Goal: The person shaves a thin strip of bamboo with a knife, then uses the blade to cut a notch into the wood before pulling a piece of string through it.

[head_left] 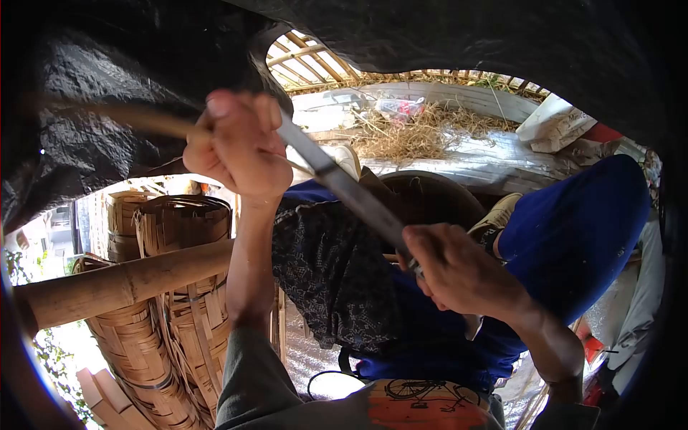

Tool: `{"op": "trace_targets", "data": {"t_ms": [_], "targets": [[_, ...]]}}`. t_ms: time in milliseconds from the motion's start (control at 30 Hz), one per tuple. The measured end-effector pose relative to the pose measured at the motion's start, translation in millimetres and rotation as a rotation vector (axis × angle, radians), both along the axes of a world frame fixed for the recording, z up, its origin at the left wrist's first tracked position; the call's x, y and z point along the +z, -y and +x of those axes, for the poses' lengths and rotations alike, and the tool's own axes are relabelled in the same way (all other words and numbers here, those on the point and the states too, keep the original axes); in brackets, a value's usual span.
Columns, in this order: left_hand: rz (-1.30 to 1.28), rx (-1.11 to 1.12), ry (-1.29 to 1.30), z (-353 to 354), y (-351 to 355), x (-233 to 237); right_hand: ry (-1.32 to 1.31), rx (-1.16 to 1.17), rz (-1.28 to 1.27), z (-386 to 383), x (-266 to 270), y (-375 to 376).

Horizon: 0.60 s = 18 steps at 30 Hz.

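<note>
My left hand (240, 154) is raised at the upper left, fingers closed round a thin bamboo strip (154, 120). Out to the left, the strip blurs with motion across black plastic sheeting. My right hand (466, 271) grips a long, flat-bladed knife (358, 199) low on the right, its handle mostly hidden by the fingers. The grey blade slants up and left, its far end right beside my left hand. Beneath the blade, a dark patterned cloth (330, 276) drapes over my lap and blue trousers (573, 222).
Rolled woven bamboo mats (132, 337) stand at the left behind a thick bamboo pole (129, 287). Black plastic sheeting (93, 93) hangs low overhead. Dry straw (416, 132) lies ahead, near a white sack (555, 123). A dark round container (430, 197) sits between my legs.
</note>
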<state>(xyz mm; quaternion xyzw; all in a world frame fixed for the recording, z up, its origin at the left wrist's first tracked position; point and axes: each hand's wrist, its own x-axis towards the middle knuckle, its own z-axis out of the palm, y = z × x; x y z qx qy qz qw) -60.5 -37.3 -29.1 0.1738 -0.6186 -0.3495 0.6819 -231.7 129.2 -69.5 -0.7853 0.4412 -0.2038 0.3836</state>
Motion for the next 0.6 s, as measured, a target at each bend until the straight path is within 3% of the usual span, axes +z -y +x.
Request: {"op": "trace_targets", "data": {"t_ms": [33, 100, 167, 267, 433, 467, 533, 567, 600], "targets": [[0.002, -0.005, -0.001, 4.2, -0.6, 0.1, -0.001, -0.005, 0.002, 0.6, -5.8, -3.2], [-0.049, -0.065, 0.054, 13.5, 1.9, 1.4, -0.162, -0.064, -0.423, 0.3, -12.6, -1.7], [-0.044, -0.049, 0.07, 13.1, 1.6, 3.1, -0.163, -0.005, -0.317, -8.8, 2.5, 0.3], [0.008, -0.054, 0.099, 11.8, -2.1, 3.5, -0.106, -0.147, -0.509, -9.0, 12.4, 2.7], [-0.056, -0.113, 0.034, 18.2, -2.5, -5.3, 0.377, -0.222, 0.261, 12.0, -15.8, -3.2], [-0.088, -0.124, -0.026, 14.9, -1.8, -6.4, 0.375, -0.238, 0.246, 3.1, -16.7, 5.7], [-0.055, -0.202, 0.063, 23.3, -0.3, -1.6, 0.265, 0.002, 1.163, -17.6, -3.1, 26.8], [-0.033, -0.229, 0.067, 28.0, 4.6, -0.9, 0.259, 0.017, 1.168, -20.6, 4.9, 23.8], [-0.031, -0.219, 0.071, 30.6, 4.0, -1.1, 0.297, -0.079, 0.913, -23.7, 13.9, 18.3]]}}
